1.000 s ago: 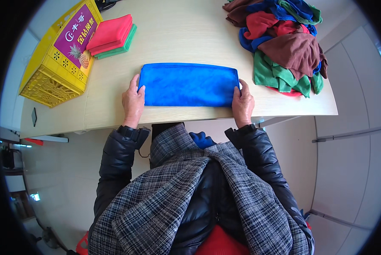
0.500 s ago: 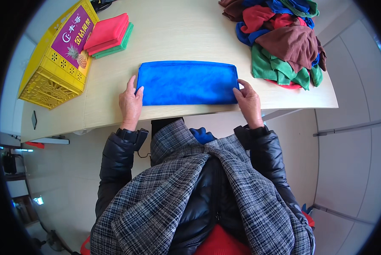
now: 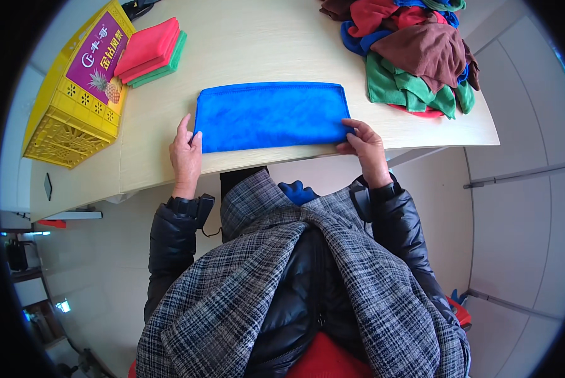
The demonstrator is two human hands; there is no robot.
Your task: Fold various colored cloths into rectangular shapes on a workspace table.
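A blue cloth [image 3: 271, 116], folded into a wide rectangle, lies on the table close to its front edge. At its left side is my left hand [image 3: 185, 157], thumb tip touching the cloth's edge and forefinger stretched out apart from it. My right hand [image 3: 365, 146] grips the lower right corner, thumb and forefinger closed on it and the other fingers curled below. Some of those fingertips are hidden.
Folded red cloths [image 3: 149, 50] rest on green ones [image 3: 162, 71] at the far left, beside a yellow plastic crate [image 3: 74, 123]. A heap of loose brown, green, red and blue cloths [image 3: 421, 57] fills the table's far right. The pale table [image 3: 257, 50] has a curved front edge.
My right hand has shifted its hold at the lower right corner, its fingers curling further in. The whole scene sits slightly further left and higher in the picture.
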